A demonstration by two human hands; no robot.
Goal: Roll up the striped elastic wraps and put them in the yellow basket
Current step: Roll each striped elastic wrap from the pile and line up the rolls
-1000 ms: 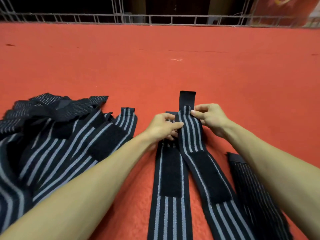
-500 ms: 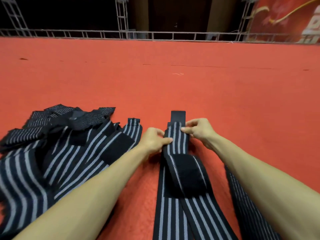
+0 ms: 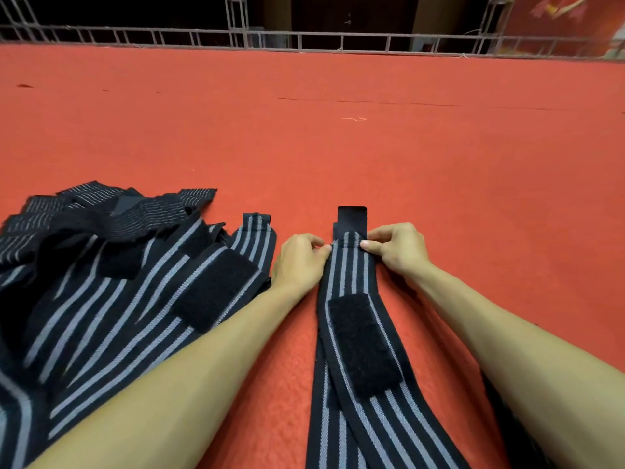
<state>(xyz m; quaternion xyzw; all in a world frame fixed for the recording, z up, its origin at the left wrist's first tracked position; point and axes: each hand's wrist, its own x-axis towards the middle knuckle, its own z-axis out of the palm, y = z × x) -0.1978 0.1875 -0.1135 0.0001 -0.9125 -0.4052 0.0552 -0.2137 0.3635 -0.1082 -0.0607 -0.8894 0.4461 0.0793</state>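
Observation:
A black elastic wrap with grey stripes [image 3: 350,275] lies lengthwise on the red carpet, its far end topped by a plain black tab [image 3: 351,216]. My left hand [image 3: 297,260] pinches its left edge near that far end, and my right hand [image 3: 395,247] pinches the right edge. A black fuzzy patch [image 3: 363,343] sits on the wrap closer to me. A second striped wrap [image 3: 323,414] lies partly underneath it. No yellow basket is in view.
A heap of several more striped wraps [image 3: 111,282] covers the carpet at the left, under my left forearm. Another dark wrap [image 3: 507,424] shows behind my right forearm. Red carpet [image 3: 338,147] stretches ahead to a metal truss railing [image 3: 304,40].
Both hands stay at the wrap's far end. The top wrap has shifted to lie more squarely over the one beneath it, and the view has tilted up slightly.

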